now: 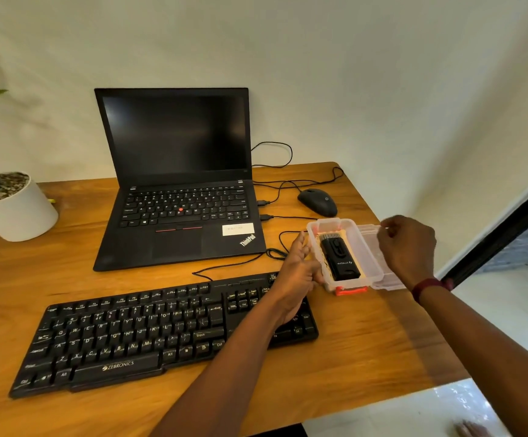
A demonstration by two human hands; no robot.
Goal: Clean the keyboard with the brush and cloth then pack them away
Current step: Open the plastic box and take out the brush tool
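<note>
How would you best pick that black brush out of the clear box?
Come straight down from above and pinch the black brush across its two long sides near the middle. It lies flat and lengthwise in the open clear box, whose walls block any sideways approach.

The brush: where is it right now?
In the head view, right of centre, the black brush lies inside the open clear box, just past the right end of the keyboard, nearer than the mouse.
</note>
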